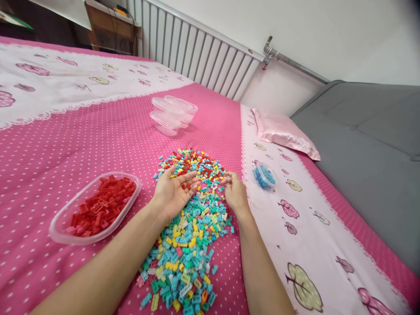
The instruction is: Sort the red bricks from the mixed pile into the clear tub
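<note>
A long pile of small toy building bricks in blue, yellow, green, red and white lies on the bed. Over its upper left part is my left hand, palm up with the fingers stretched out; several red bricks rest on it. My right hand is at the pile's right edge, its fingers curled inward. Whether a brick sits between those fingertips I cannot make out. Left of my left forearm, an oblong clear plastic tub holds many red bricks and some pink ones.
Two or more clear plastic tubs stand beyond the pile. A small round clear container of blue bricks sits at the right. A pink pillow lies by the grey headboard. Behind the bed is a white radiator.
</note>
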Available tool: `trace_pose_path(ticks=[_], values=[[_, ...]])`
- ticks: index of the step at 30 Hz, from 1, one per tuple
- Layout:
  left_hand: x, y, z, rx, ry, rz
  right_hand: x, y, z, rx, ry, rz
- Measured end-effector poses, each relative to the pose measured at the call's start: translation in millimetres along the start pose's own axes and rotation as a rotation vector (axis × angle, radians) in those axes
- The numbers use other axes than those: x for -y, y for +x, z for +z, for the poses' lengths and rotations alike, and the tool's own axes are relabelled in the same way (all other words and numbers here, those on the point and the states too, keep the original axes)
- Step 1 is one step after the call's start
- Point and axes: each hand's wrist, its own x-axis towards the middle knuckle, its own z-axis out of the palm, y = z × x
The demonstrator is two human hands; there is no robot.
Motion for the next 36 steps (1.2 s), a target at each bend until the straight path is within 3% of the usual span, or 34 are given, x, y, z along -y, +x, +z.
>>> trace_pose_path(ticks=[4,10,17,23,29,36], values=[[0,0,0.3,0.002,0.013,-0.003,0,3,-5,-0.042,0.08,0.048],[0,-1,1.2,-0.016,0.005,-0.012,-4,2,5,0.076,0.092,-0.068],[0,-1,0.8,-0.022,0.018,0.0,4,2,-2,0.035,0.071,0.016],[0,0,-0.6,-0.014,0.019,0.0,6,1,0,0.157,0.119,-0.041],[-1,1,-1.3,-0.018,0.008,-0.008,5,2,0,0.07,0.168,-0.045],[-1,-1,0.2,-0.027,0.018,-0.011,1,0,9,0.137,0.168,-0.117]])
